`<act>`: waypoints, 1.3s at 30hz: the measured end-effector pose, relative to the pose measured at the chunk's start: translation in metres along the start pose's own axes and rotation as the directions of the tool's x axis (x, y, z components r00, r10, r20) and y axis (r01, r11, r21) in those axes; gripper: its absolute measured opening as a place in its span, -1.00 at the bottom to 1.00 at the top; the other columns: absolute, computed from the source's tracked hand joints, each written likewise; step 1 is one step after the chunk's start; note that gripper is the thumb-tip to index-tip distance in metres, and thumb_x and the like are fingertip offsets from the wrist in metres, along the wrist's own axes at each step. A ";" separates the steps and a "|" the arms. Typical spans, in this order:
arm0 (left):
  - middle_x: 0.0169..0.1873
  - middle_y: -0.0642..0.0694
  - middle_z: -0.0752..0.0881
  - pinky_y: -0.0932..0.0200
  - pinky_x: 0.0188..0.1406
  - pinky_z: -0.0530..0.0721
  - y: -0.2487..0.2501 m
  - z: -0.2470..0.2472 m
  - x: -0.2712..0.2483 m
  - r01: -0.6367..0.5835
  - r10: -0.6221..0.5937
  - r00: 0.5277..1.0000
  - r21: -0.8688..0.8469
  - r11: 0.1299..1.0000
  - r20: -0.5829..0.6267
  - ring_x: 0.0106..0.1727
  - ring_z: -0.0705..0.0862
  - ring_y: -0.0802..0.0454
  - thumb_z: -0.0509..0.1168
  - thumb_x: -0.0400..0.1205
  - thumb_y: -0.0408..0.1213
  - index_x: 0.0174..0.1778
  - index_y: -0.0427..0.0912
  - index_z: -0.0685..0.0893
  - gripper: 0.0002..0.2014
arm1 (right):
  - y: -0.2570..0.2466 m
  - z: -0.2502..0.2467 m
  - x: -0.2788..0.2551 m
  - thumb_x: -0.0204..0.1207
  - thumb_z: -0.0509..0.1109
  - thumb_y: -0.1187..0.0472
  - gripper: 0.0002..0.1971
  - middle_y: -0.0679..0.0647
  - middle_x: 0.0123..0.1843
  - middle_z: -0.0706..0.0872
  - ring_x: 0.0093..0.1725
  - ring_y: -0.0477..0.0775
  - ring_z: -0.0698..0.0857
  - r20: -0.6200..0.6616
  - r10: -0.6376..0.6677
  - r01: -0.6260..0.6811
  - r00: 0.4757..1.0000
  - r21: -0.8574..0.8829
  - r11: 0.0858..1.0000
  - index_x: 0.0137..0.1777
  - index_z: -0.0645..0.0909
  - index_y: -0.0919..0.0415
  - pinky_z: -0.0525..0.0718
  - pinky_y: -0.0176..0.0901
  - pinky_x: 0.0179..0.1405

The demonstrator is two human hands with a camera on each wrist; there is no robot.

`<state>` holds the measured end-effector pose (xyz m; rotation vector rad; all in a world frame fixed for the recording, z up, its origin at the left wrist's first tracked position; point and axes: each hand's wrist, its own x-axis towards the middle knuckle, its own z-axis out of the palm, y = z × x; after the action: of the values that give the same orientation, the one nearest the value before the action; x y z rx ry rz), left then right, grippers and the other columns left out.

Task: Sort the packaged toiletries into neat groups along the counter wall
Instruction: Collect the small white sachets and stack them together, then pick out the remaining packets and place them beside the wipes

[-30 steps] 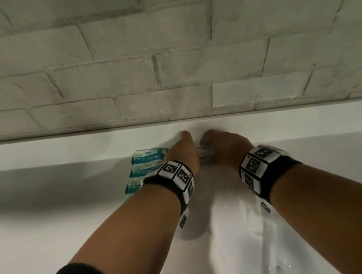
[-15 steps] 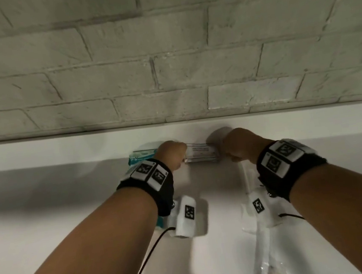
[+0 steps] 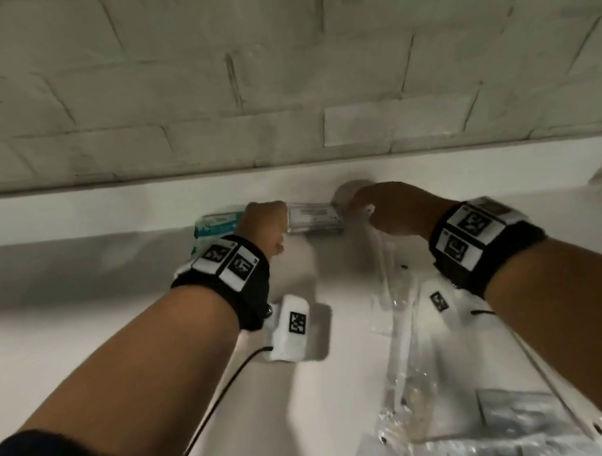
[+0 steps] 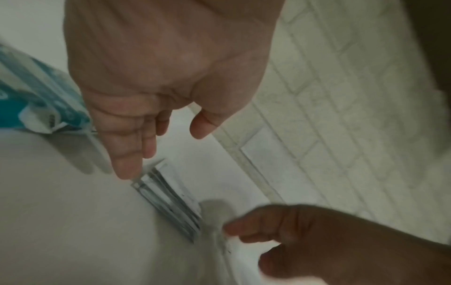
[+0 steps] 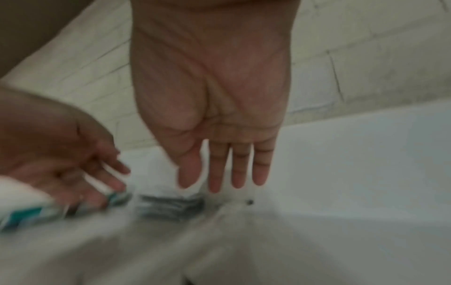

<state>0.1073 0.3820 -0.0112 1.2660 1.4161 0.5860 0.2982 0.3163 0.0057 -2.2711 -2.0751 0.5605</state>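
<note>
With my left hand [image 4: 168,77] and right hand [image 5: 209,100] loose-fingered, gripping nothing, the grey packet stack [image 3: 313,219] lies between my fingertips, and I judge a careless nudge could fan it apart.

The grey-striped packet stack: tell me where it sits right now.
In the head view the grey-striped packet stack lies on the counter against the back wall, between the left hand and right hand, just right of the teal packets.

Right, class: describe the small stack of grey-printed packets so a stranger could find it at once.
Find the brick wall behind the white counter. At its foot, between both hands, lies the stack of grey-printed packets; its left neighbours are teal packets.
</note>
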 end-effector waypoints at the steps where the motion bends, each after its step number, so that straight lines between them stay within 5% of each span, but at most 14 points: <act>1: -0.26 -0.15 0.58 0.17 -0.27 0.59 0.000 0.001 -0.017 -0.022 0.022 1.000 0.027 0.999 -0.006 -0.28 0.60 -0.09 0.17 0.64 -0.31 -0.20 -0.19 0.57 -0.87 | 0.005 0.002 -0.015 0.54 0.29 0.37 -0.50 0.07 0.57 0.43 0.54 0.13 0.41 0.084 -0.022 0.026 0.996 -0.053 0.998 0.48 0.51 0.03 0.35 -0.08 0.53; 3: -0.16 -0.20 0.60 0.19 -0.28 0.55 0.001 0.007 -0.056 -0.101 0.093 0.993 0.115 0.988 0.069 -0.23 0.62 -0.09 0.19 0.64 -0.31 -0.09 -0.15 0.59 -0.92 | 0.020 0.012 -0.044 0.47 0.41 0.28 -0.44 0.08 0.57 0.40 0.53 0.14 0.41 0.208 -0.053 0.098 0.977 -0.213 0.972 0.48 0.50 -0.08 0.39 -0.04 0.51; 7: -0.01 -0.18 0.73 0.05 -0.05 0.64 -0.024 0.021 -0.130 -0.328 0.209 0.922 0.370 0.869 0.326 0.01 0.70 -0.11 0.28 0.65 -0.17 -0.16 -0.02 0.61 -0.91 | 0.039 0.032 -0.099 0.39 0.49 -0.03 -0.41 0.09 0.32 0.54 0.31 0.18 0.55 0.152 -0.017 0.059 0.988 -0.275 0.960 0.45 0.47 -0.11 0.58 -0.02 0.25; 10: 0.03 -0.04 0.75 0.03 0.13 0.65 -0.047 0.036 -0.162 -0.473 0.211 0.853 0.537 0.699 0.477 0.06 0.71 -0.02 0.33 0.59 -0.06 -0.06 0.01 0.70 -0.88 | 0.048 0.041 -0.141 0.45 0.46 -0.07 -0.45 -0.04 0.16 0.61 0.14 0.03 0.61 0.169 0.024 0.006 0.985 -0.175 0.985 0.44 0.48 -0.03 0.49 -0.21 0.03; 14: 0.07 -0.06 0.64 0.03 0.10 0.62 -0.060 0.059 -0.199 -0.624 0.152 0.755 0.627 0.465 0.638 0.04 0.65 -0.01 0.22 0.60 -0.06 0.02 0.06 0.73 -0.80 | 0.053 0.029 -0.195 0.52 0.43 -0.01 -0.64 -0.12 0.09 0.65 0.08 -0.08 0.63 0.081 0.040 -0.039 0.996 -0.009 0.999 0.31 0.61 -0.08 0.51 -0.20 0.03; 17: 0.00 -0.10 0.68 -0.06 0.09 0.66 -0.068 0.068 -0.216 -0.704 0.098 0.697 0.652 0.281 0.711 -0.02 0.68 -0.09 0.12 0.65 -0.05 -0.10 0.01 0.73 -0.73 | 0.058 0.026 -0.231 0.52 0.45 0.05 -0.82 -0.16 0.01 0.68 0.05 -0.08 0.66 0.111 0.043 -0.039 0.993 -0.038 0.998 0.10 0.73 -0.10 0.57 -0.19 0.04; 19: -0.03 -0.06 0.67 -0.03 0.05 0.66 -0.074 0.064 -0.220 -0.684 0.144 0.726 0.681 0.262 0.673 -0.05 0.67 -0.10 0.08 0.66 0.00 -0.08 0.00 0.70 -0.70 | 0.058 0.032 -0.249 0.57 0.40 0.08 -0.80 -0.17 0.07 0.68 0.05 -0.11 0.62 0.192 0.055 -0.043 0.980 -0.063 0.997 0.15 0.74 -0.07 0.51 -0.26 0.03; 23: 0.15 -0.12 0.56 0.07 -0.01 0.56 -0.091 0.044 -0.229 -0.471 0.281 0.876 0.821 0.323 0.392 0.10 0.60 -0.12 0.28 0.61 -0.12 0.23 -0.08 0.56 -0.70 | 0.061 0.047 -0.258 0.62 0.31 0.09 -0.73 -0.09 0.29 0.68 0.26 -0.01 0.61 0.137 0.102 -0.083 0.985 -0.132 0.988 0.27 0.69 0.01 0.51 -0.23 0.16; 26: 0.07 -0.07 0.58 0.10 -0.14 0.52 -0.100 0.034 -0.246 -0.318 0.132 0.948 0.890 0.328 0.290 -0.02 0.58 -0.05 0.38 0.53 -0.03 0.26 -0.13 0.46 -0.55 | 0.053 0.056 -0.253 0.55 0.38 0.03 -0.74 -0.02 0.18 0.73 0.15 0.04 0.66 0.084 0.123 -0.109 0.989 -0.150 0.983 0.16 0.73 0.08 0.58 -0.15 0.07; 31: -0.04 -0.08 0.65 0.15 -0.27 0.55 -0.112 0.036 -0.258 -0.201 0.003 0.975 0.873 0.443 0.223 -0.08 0.67 -0.06 0.42 0.49 -0.17 0.31 -0.21 0.43 -0.49 | 0.037 0.077 -0.233 0.27 0.64 -0.05 -0.38 0.12 0.14 0.68 0.10 0.15 0.68 0.115 0.173 -0.142 0.978 -0.240 0.960 0.24 0.54 0.23 0.66 -0.02 0.10; 35: 0.08 -0.22 0.70 0.20 -0.29 0.54 -0.112 0.036 -0.265 -0.169 -0.040 0.975 0.840 0.516 0.220 -0.05 0.67 -0.11 0.36 0.53 -0.27 0.23 -0.31 0.55 -0.63 | 0.030 0.083 -0.221 0.37 0.56 -0.09 -0.35 0.17 0.20 0.71 0.17 0.19 0.71 0.174 0.259 -0.204 0.950 -0.279 0.938 0.29 0.55 0.38 0.62 -0.04 0.11; 39: 0.10 -0.21 0.68 0.14 -0.18 0.46 -0.117 0.025 -0.264 -0.147 0.096 0.989 0.818 0.556 0.112 0.09 0.63 -0.17 0.25 0.60 -0.24 0.14 -0.25 0.58 -0.76 | 0.040 0.082 -0.226 0.34 0.58 -0.08 -0.33 0.19 0.20 0.70 0.15 0.21 0.70 0.132 0.265 -0.219 0.955 -0.287 0.933 0.33 0.54 0.32 0.68 0.01 0.15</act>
<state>0.0436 0.0992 -0.0183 2.1238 1.6220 -0.1028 0.3015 0.0741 -0.0245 -2.7535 -2.0673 0.5223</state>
